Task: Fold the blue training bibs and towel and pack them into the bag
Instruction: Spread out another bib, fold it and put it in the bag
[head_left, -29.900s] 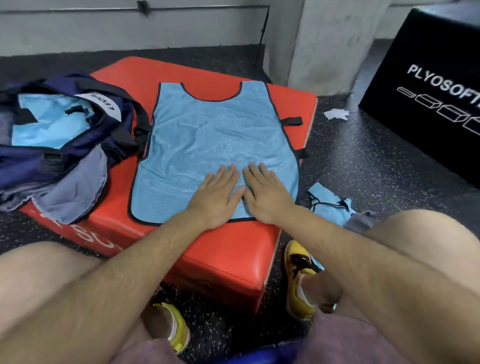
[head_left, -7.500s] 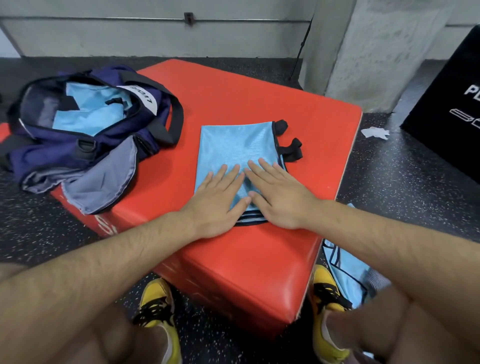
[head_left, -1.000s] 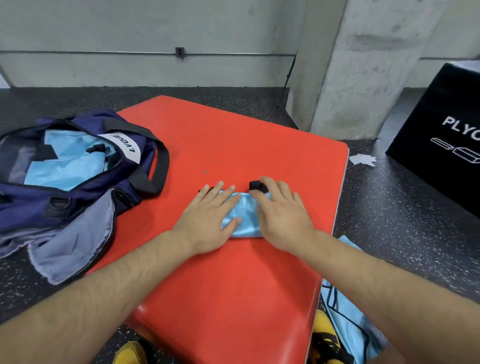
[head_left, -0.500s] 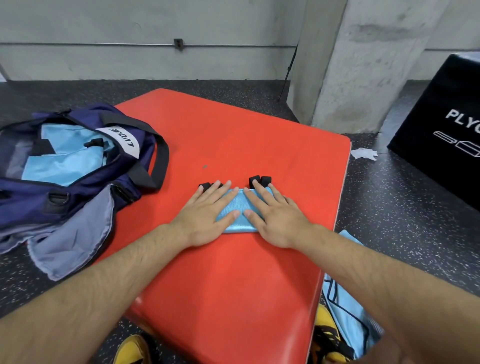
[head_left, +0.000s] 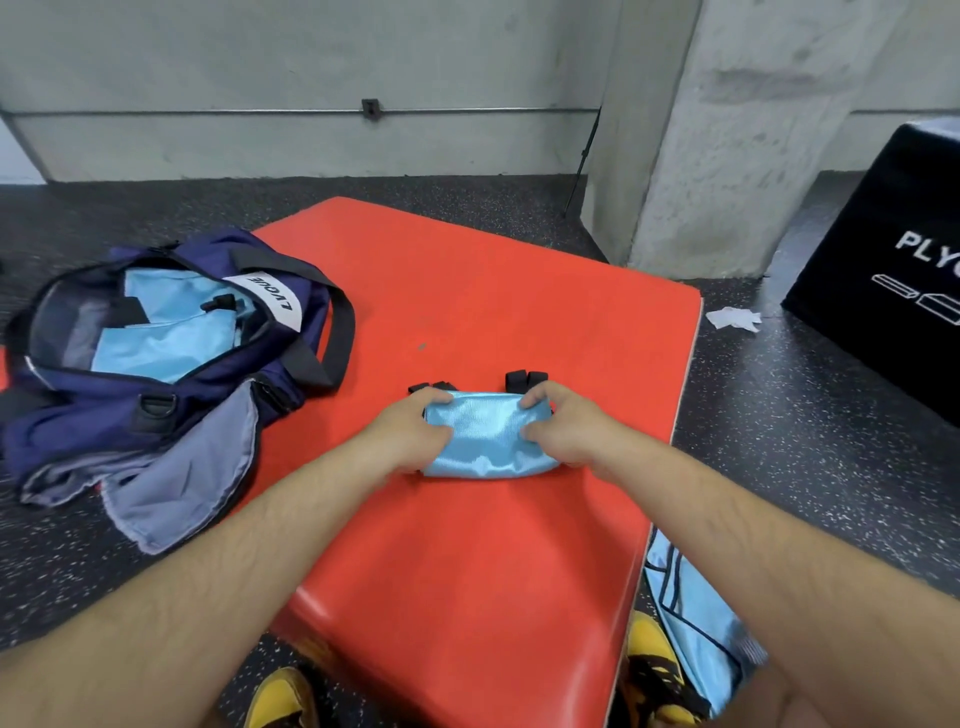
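A light blue training bib (head_left: 488, 441), folded into a small thick bundle with black straps sticking out at its far side, lies on the red padded block (head_left: 493, 545). My left hand (head_left: 410, 436) grips its left end and my right hand (head_left: 561, 431) grips its right end, fingers curled over the top. The open navy bag (head_left: 171, 395) sits at the block's left corner with folded blue bibs (head_left: 166, 338) inside. Another blue bib (head_left: 696, 618) lies loose on the floor at the block's right front.
A grey cloth (head_left: 182, 478) spills from the bag over the block's left edge. A black plyo box (head_left: 893, 270) stands at the right, a concrete pillar (head_left: 727, 130) behind the block. A white scrap (head_left: 737, 317) lies on the dark speckled floor. My yellow shoes (head_left: 660, 670) are below.
Both hands went from pressing flat on the folded bib to curling around its two ends. The bundle now looks thicker and slightly raised.
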